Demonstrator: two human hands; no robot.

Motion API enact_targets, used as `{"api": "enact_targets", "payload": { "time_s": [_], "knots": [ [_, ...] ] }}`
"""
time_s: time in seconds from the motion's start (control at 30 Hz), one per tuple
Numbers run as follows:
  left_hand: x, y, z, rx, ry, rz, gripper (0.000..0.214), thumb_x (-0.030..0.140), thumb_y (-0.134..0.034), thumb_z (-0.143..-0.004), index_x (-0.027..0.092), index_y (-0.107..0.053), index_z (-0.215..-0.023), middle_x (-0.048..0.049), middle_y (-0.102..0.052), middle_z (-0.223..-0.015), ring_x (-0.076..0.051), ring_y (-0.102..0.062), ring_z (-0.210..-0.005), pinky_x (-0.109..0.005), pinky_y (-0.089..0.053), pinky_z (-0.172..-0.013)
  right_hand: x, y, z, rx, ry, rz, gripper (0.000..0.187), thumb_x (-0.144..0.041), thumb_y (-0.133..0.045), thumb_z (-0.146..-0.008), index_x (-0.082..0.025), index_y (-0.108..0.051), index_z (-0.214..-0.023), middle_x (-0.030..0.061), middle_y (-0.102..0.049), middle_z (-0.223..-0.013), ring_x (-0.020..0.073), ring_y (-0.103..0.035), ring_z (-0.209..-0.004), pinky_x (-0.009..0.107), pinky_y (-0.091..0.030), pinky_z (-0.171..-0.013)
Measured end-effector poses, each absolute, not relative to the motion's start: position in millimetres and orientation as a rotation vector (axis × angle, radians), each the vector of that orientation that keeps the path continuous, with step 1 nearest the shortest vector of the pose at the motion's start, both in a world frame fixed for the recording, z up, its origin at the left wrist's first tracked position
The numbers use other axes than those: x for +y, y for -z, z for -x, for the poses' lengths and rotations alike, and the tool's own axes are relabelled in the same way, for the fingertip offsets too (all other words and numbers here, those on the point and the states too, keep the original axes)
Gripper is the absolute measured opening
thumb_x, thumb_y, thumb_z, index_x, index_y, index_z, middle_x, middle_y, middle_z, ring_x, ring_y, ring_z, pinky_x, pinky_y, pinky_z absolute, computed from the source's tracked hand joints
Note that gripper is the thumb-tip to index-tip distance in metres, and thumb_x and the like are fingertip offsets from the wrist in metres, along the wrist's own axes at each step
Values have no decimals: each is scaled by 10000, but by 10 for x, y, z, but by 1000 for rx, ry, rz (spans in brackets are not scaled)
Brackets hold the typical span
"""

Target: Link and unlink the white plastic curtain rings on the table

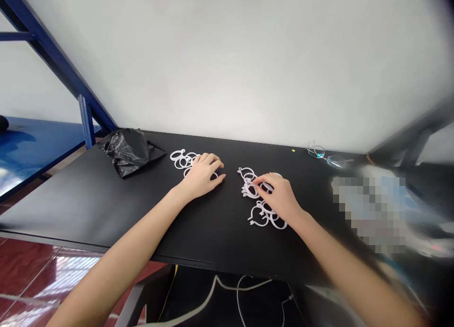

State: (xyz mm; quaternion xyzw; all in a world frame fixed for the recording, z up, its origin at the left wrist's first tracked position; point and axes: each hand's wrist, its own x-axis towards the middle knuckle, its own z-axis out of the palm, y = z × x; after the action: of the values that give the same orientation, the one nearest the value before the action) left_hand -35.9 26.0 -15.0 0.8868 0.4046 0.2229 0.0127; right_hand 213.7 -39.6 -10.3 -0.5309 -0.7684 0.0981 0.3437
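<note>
Two clusters of white plastic rings lie on a black table (106, 199). My left hand (203, 175) rests palm down on the left cluster of rings (180, 159), fingers stretched and slightly apart. My right hand (280, 197) lies over the right cluster of rings (260, 216), its fingertips pinching a ring near the cluster's far end (248, 187). More rings of that cluster show near my wrist.
A crumpled black plastic bag (129, 149) sits at the table's far left. A pair of glasses (328, 157) lies at the back right by the white wall. A blurred-out patch covers the right side. Blue metal framing stands left; cables hang under the front edge.
</note>
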Motion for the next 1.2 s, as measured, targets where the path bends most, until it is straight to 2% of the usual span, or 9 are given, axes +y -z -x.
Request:
{"api": "enact_targets", "payload": {
  "time_s": [0.1,0.3,0.53,0.73,0.83,0.93,1.07,1.2],
  "knots": [
    [272,173,373,1234,-643,-2786,160,279,-558,-896,182,-599,-1015,-88,-585,-1126,-266,-514,-1051,-449,-405,-937,-395,99,-2130,-2015,-245,1391,149,-87,-621,-794,-224,-665,-754,11,-732,-786,224,-649,-772,401,-492,-761],
    [335,201,440,1386,-694,-2744,205,126,-443,-892,174,-603,-1012,-97,-596,-1086,-268,-528,-1014,-452,-426,-903,-394,106,-2134,-1991,-220,1370,137,-118,-627,-810,-236,-657,-746,15,-717,-772,239,-627,-801,422,-490,-760],
    [243,128,348,1235,-805,-2737,215,134,-412,-913,182,-605,-995,-84,-617,-1067,-244,-534,-998,-435,-416,-912,-391,115,-2144,-1950,-132,1343,121,-140,-619,-821,-242,-637,-759,21,-711,-786,254,-626,-849,490,-462,-878],
    [64,43,207,951,-816,-2737,182,205,-454,-951,186,-570,-1090,-79,-626,-1085,-234,-542,-1011,-418,-426,-917,-405,87,-2111,-1895,-43,1265,132,-147,-587,-842,-240,-631,-759,14,-693,-791,228,-641,-831,531,-390,-1010],
    [-49,26,103,861,-896,-2549,287,313,-546,-936,196,-508,-1195,-72,-622,-1085,-214,-560,-989,-393,-460,-903,-429,57,-2078,-1865,-14,1154,140,-138,-594,-849,-239,-640,-763,17,-687,-778,216,-647,-819,502,-425,-993],
    [-136,51,1,838,-943,-2338,363,396,-618,-890,213,-495,-1179,-52,-611,-1062,-174,-574,-883,-334,-507,-807,-455,35,-2038,-1850,-18,1070,142,-136,-611,-848,-250,-671,-787,21,-698,-781,222,-650,-832,489,-460,-963],
    [-168,110,-54,843,-926,-2302,337,358,-631,-878,228,-495,-1159,-34,-597,-1047,-149,-559,-809,-319,-516,-762,-478,10,-1997,-1831,-59,1003,145,-147,-630,-844,-264,-695,-787,21,-712,-784,224,-657,-813,496,-483,-937],
    [-169,103,-41,778,-1023,-2270,592,301,-668,-847,252,-362,-1351,-94,-528,-1244,-172,-576,-927,-361,-528,-842,-519,-3,-1969,-1854,-285,945,86,-195,-655,-842,-249,-695,-788,32,-723,-794,215,-673,-773,423,-555,-798]
  ]
}}
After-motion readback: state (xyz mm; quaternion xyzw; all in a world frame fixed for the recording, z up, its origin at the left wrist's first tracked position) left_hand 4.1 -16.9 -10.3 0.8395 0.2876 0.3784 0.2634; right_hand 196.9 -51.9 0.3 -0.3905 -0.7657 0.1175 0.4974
